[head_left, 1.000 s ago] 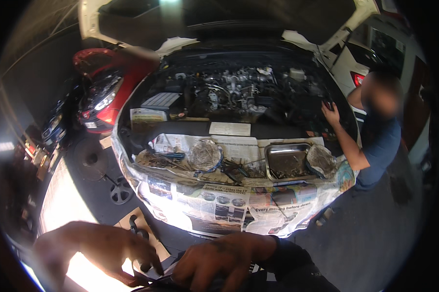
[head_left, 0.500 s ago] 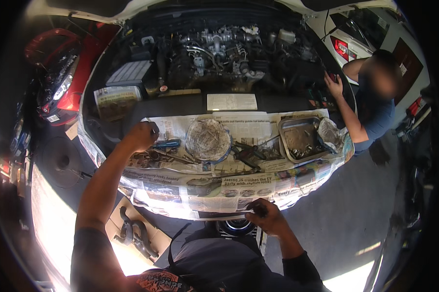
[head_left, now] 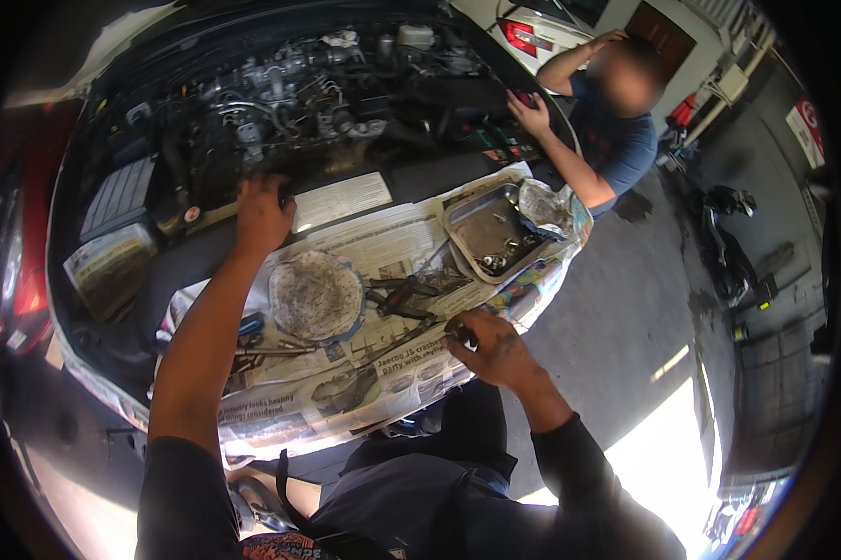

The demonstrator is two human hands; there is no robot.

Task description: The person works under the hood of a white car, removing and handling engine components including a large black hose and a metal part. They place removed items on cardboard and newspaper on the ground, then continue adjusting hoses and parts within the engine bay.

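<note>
support: car front (head_left: 140, 280) | on it: newspaper (head_left: 383, 243), metal tray (head_left: 490, 229), tools (head_left: 402, 299)

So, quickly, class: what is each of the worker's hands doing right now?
Left hand: resting palm-down on the front edge of the engine bay, holding nothing visible.
Right hand: closed around a small dark tool at the edge of the newspaper.

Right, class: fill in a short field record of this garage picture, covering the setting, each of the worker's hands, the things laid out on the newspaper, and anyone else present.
Setting: open engine bay of a car, front edge covered with spread newspaper
Left hand: resting at the bay's front edge, above the newspaper
Right hand: closed on a thin dark tool lying on the newspaper
On the paper: round grimy disc-shaped part, rectangular metal tray of small parts, loose hand tools
Other person: blue-shirted co-worker, hand in the bay's right side
</note>
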